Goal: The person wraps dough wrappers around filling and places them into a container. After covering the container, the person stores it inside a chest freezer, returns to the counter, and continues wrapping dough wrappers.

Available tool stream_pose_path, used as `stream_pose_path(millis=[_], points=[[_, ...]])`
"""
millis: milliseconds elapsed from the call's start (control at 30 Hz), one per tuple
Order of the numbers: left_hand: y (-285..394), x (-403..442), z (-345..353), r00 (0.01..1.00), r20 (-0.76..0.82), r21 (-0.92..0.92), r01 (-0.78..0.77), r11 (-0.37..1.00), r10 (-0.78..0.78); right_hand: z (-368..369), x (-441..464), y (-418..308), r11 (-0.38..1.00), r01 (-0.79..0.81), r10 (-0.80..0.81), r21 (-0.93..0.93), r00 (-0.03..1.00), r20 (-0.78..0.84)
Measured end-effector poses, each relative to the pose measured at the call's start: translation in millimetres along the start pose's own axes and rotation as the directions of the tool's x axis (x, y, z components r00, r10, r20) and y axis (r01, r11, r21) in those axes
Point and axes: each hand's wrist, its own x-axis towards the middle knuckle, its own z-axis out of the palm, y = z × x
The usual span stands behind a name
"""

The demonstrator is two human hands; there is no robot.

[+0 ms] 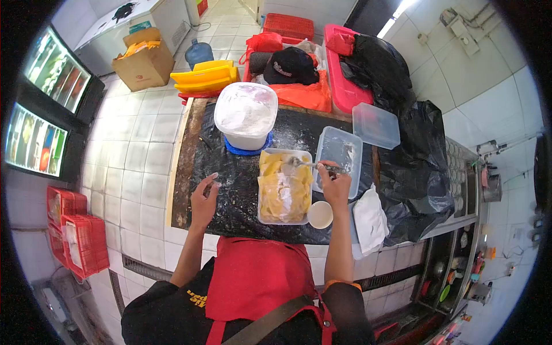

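Note:
My right hand (pixel 335 183) is closed on the handle of a metal spoon (pixel 294 163), whose bowl is over the upper part of a clear container (pixel 260 214). Yellow pieces (pixel 270 192) fill that container, with white powder on their middle. My left hand (pixel 204 194) is held left of the container, fingers apart, holding nothing; white powder marks its fingertips. Beyond the container, a white tub (pixel 246 141) of white powder stands on a blue lid (pixel 230 149). A small pale cup (pixel 320 214) touches the container's lower right side.
Two clear plastic pieces, one nearer (pixel 339 152) and one farther (pixel 376 125), lie at the right. A white cloth (pixel 370 219) is at the table's near right. Black plastic (pixel 414 172) covers the right side. Yellow trays (pixel 204 77) and a black cap (pixel 290 66) are beyond the table.

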Motion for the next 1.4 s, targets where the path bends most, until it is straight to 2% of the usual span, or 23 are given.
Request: stream_pose_path(millis=[67, 133, 167, 233, 333, 467, 533, 600, 633, 667, 733, 800, 867, 900, 933, 967, 1033, 1100, 1167, 1200, 1233, 1300, 1400], points=[[5.6, 1.8, 2.4, 1.0, 0.011, 0.008, 0.006, 1.0, -0.006, -3.7, -4.9, 2.8, 1.0, 0.011, -0.01, 0.024, 1.0, -0.014], [8.8, 0.5, 4.0, 1.0, 0.019, 0.016, 0.021, 1.0, -0.021, -8.2, -12.9, 1.4, 0.99, 0.106, -0.09, -0.09, 0.983, 0.16], [9.8, 0.2, 3.3, 1.0, 0.018, 0.037, 0.01, 0.999, -0.01, -10.8, -14.3, -0.3, 0.991, 0.102, -0.087, -0.089, 0.984, 0.158], [6.3, 0.2, 1.9, 1.0, 0.015, 0.059, -0.003, 0.998, 0.002, -17.0, -13.4, -10.4, 0.996, 0.057, -0.056, -0.063, 0.998, 0.005], [-7.8, -2.4, -2.8, 0.995, -0.044, 0.065, -0.082, 0.994, 0.085, -24.9, -15.6, -3.9, 0.993, 0.106, -0.099, -0.05, 0.988, 0.122], [-8.7, -6.8, -10.9, 0.998, -0.06, 0.096, 0.003, 0.995, 0.003, -5.8, 5.9, -1.9, 0.995, 0.097, -0.095, -0.023, 0.994, 0.052], [-6.3, -9.1, -15.0, 0.998, -0.043, 0.09, 0.052, 0.995, -0.048, 13.2, 20.2, -5.3, 0.981, 0.12, -0.132, 0.152, 0.989, 0.072], [-4.6, -8.6, -15.2, 0.995, -0.041, 0.081, 0.095, 0.992, -0.092, 25.5, 33.2, -5.8, 0.979, 0.196, -0.197, 0.059, 0.98, 0.013], [-5.2, -7.3, -15.0, 0.995, -0.042, 0.079, 0.088, 0.993, -0.085, 29.4, 40.5, -9.1, 0.963, 0.267, -0.268, -0.042, 0.963, -0.032], [-7.1, -7.5, -15.4, 0.997, -0.073, 0.08, 0.027, 0.996, -0.021, 30.4, 45.8, -11.4, 0.962, 0.272, -0.273, -0.042, 0.961, -0.033], [-7.5, -12.5, -19.1, 0.994, -0.101, 0.085, -0.031, 0.996, 0.039, 19.6, 42.2, -50.1, 0.951, 0.206, -0.17, 0.231, 0.971, -0.165], [1.3, -14.9, -22.2, 0.997, -0.079, 0.078, 0.024, 0.997, -0.018, 17.6, 39.9, -101.1, 0.932, 0.235, -0.172, 0.276, 0.957, -0.232], [-0.6, -14.5, -20.2, 0.998, -0.054, 0.104, 0.015, 0.994, -0.01, 30.9, 50.9, -127.3, 0.9, 0.431, -0.404, 0.06, 0.879, -0.253], [-2.9, -15.2, -18.2, 0.998, -0.061, 0.129, 0.021, 0.991, -0.013, 45.8, 63.2, -120.6, 0.903, 0.429, -0.424, -0.007, 0.889, -0.172], [-3.0, -15.4, -16.8, 0.999, -0.045, 0.107, -0.011, 0.994, 0.016, 45.7, 57.0, -126.7, 0.952, 0.306, -0.305, 0.01, 0.95, -0.062], [-4.7, -13.8, -17.4, 0.998, -0.037, 0.084, -0.042, 0.996, 0.045, 53.3, 53.0, -115.2, 0.859, 0.51, -0.487, 0.052, 0.844, -0.223], [-15.6, -8.5, -17.3, 0.999, -0.011, 0.02, -0.035, 0.999, 0.035, 29.3, 30.0, -97.4, 0.904, 0.417, -0.389, 0.091, 0.893, -0.227], [-15.7, -7.3, -20.3, 0.998, -0.056, 0.056, -0.001, 0.998, 0.005, -8.9, 7.0, -42.8, 0.925, 0.344, -0.377, -0.16, 0.879, -0.292], [-13.0, -6.5, -19.5, 0.999, -0.048, 0.024, 0.011, 1.0, -0.01, -43.2, -32.0, 42.1, 0.911, 0.121, -0.3, -0.393, 0.849, -0.435], [-10.0, -6.5, -20.5, 0.999, -0.039, 0.055, 0.005, 0.998, -0.003, -63.5, -55.2, 76.9, 0.936, -0.064, -0.105, -0.346, 0.889, -0.446], [-8.6, -6.4, -20.9, 0.999, -0.039, 0.086, -0.001, 0.996, 0.004, -75.5, -82.3, 133.1, 0.881, -0.132, -0.117, -0.454, 0.869, -0.48], [-9.6, 0.9, -16.1, 0.999, -0.03, 0.115, -0.026, 0.993, 0.029, -91.5, -123.2, 167.8, 0.818, -0.366, 0.164, -0.444, 0.888, -0.43], [5.0, 15.5, -0.5, 0.996, 0.02, 0.131, -0.087, 0.988, 0.085, -92.1, -134.8, 199.5, 0.84, -0.337, 0.118, -0.425, 0.878, -0.463]])
